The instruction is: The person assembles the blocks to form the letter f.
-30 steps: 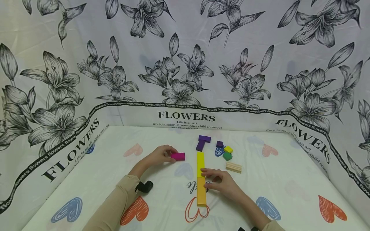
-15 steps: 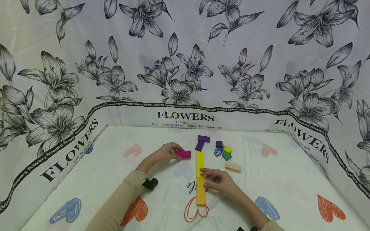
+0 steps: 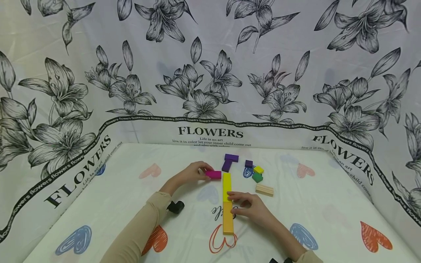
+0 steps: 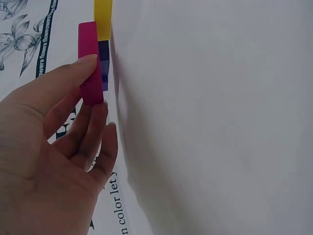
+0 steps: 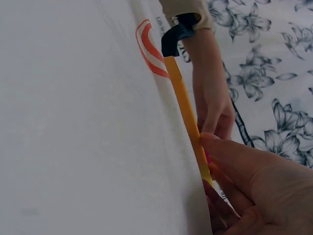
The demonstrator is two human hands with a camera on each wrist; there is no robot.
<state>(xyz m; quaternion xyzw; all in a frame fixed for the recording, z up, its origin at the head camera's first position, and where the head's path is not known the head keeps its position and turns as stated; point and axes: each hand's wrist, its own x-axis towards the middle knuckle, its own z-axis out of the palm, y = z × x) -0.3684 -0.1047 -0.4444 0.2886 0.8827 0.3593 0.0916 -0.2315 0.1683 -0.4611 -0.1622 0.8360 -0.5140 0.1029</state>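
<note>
In the head view my left hand (image 3: pixel 192 173) pinches a magenta block (image 3: pixel 213 175) by its left end. The block's free end lies just left of the far end of a yellow block (image 3: pixel 227 184). In the left wrist view the thumb lies over one face of the magenta block (image 4: pixel 90 63). The yellow block and an orange block (image 3: pixel 228 221) stand end to end in a straight row. My right hand (image 3: pixel 251 206) touches this row from the right near the joint, thumb against the orange block (image 5: pixel 186 107) and forefinger at the yellow one.
Two purple blocks (image 3: pixel 231 158) lie beyond the row. To the right are a dark purple cube (image 3: pixel 249 164), a small yellow block (image 3: pixel 258 170), a green block (image 3: pixel 257 178) and a ridged bare-wood block (image 3: pixel 264 190). A flower-printed cloth (image 3: pixel 210 106) stands behind the table.
My left hand has carried the magenta block to the right and slightly away, closer to the yellow block's far end. My right hand has stayed at the row.
</note>
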